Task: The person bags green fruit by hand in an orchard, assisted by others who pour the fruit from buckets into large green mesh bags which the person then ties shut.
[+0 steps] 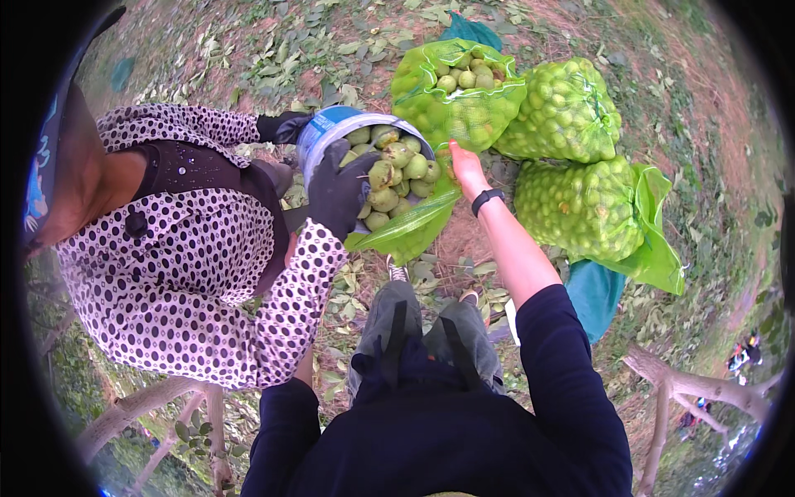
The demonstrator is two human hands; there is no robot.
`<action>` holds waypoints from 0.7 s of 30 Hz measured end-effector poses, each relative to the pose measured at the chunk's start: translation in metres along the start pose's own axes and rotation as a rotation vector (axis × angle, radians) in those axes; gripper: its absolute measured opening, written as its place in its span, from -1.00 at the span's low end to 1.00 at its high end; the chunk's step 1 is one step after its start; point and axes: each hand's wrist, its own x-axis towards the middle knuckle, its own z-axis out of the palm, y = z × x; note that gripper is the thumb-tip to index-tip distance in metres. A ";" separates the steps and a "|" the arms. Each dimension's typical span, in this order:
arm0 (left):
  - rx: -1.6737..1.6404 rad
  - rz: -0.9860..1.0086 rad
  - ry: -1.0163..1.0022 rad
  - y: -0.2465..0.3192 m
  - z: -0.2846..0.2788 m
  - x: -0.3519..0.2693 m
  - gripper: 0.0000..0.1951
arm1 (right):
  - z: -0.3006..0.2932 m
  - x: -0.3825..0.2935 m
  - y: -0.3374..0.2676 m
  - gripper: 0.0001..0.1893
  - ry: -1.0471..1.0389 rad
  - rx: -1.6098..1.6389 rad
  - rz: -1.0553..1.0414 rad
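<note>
My right hand, a dark band on its wrist, grips the rim of a green mesh bag. My left hand is hidden behind the co-worker's patterned sleeve and arm. Over the bag's mouth a co-worker in dark gloves tilts a blue-and-white bucket full of green-husked fruits, which look like walnuts. One gloved hand lies on the fruits; the other glove is at the bucket's far side. Just beyond my right hand stands an open mesh bag of the same fruits.
Two filled mesh bags lie at the right, near a teal sack. Another teal cloth lies beyond the open bag. Bare branches rise at both lower sides. Cut leaves litter the ground.
</note>
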 end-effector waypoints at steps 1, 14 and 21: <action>0.025 0.016 -0.016 0.000 0.002 0.001 -0.64 | -0.001 0.001 0.000 -0.52 -0.001 0.000 0.013; 0.458 0.289 -0.200 0.000 0.058 -0.012 -0.62 | 0.025 0.008 0.031 -0.54 0.198 0.015 0.036; 0.457 0.330 -0.268 -0.006 0.070 -0.018 -0.59 | 0.005 0.024 0.014 -0.52 0.169 -0.203 -0.263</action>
